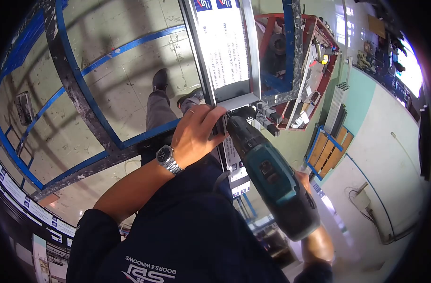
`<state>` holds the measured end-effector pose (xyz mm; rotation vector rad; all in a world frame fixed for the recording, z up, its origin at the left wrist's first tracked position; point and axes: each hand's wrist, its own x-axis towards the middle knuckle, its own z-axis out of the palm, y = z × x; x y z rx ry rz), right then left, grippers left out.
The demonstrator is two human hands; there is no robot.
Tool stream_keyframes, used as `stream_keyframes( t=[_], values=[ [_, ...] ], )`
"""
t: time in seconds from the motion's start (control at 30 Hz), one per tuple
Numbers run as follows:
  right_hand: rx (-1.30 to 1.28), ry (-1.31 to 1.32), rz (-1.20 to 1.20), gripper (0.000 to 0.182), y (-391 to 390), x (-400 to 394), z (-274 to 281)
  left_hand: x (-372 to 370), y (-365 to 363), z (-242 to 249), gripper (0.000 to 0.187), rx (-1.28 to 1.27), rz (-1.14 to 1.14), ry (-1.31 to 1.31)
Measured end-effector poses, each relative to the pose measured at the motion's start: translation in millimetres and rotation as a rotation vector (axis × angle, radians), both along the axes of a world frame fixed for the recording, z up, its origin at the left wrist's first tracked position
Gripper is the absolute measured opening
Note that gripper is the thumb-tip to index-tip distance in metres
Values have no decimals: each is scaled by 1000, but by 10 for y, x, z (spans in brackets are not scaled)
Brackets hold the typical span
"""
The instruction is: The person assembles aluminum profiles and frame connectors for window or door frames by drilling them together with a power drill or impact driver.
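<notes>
A teal and black power drill (272, 177) points up and left, its front end at a dark opening beside the end of a metal profile (236, 101). My right hand (304, 181) is wrapped round the drill's handle, mostly hidden behind the drill body. My left hand (198, 132), with a watch at the wrist, presses its fingers on the profile's left end, close to the drill's tip. Under the profile lies a long frame piece with printed white film (227, 52). A small black and grey clamp-like part (267, 117) sits at the profile's right end. The drill's bit cannot be made out.
A blue and black metal stand (90, 101) spans the left side. Beyond the frame, a red tray (313, 78) holds tools and scraps. Long profiles (335, 106) lean at the right near a blue rack with wooden slats (331, 148). Two feet show on the tiled floor (116, 85).
</notes>
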<state>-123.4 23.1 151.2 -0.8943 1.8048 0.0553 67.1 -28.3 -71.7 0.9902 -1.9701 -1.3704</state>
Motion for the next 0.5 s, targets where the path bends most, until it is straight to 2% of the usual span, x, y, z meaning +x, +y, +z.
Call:
stream_keyframes(
  t=[0.2,0.4,0.5],
  values=[
    [7,16,-59,32,-63,53,-4,14,-18,15,71,33,-28,-10],
    [-6,14,1,28,-19,-18,-36,14,-24,17,72,31,-39,-18],
    [15,10,-40,27,-45,-21,-32,1,-18,8,67,64,-13,9]
  ],
)
